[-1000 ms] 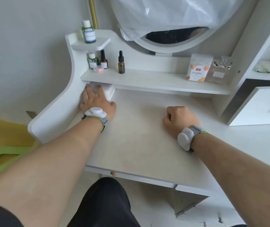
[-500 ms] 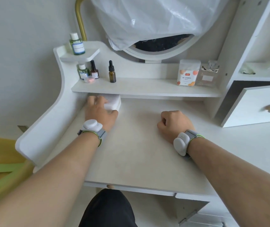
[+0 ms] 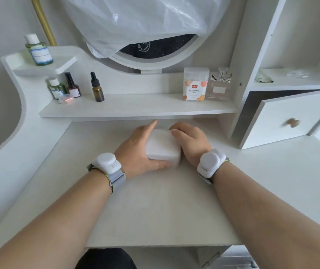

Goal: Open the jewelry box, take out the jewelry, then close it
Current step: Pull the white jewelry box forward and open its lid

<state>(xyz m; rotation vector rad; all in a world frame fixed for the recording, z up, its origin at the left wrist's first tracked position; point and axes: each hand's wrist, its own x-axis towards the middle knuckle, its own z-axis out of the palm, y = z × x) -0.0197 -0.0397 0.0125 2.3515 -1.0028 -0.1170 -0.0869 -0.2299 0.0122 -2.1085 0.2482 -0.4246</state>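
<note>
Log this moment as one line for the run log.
stage: box not yet opened | jewelry box: closed, on desk | left hand: grips box | right hand: on box's right side

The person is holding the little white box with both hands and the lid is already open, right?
Not quite. The head view shows both the left hand and right hand holding the white box on the desk, but its lid is shut, not open.

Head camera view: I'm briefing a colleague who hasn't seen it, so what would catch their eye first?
Most likely the closed white jewelry box at mid-table, gripped by the left hand and the right hand from either side. Next, the round mirror behind, half draped in clear plastic, and the small bottles on the shelf's left.
</note>
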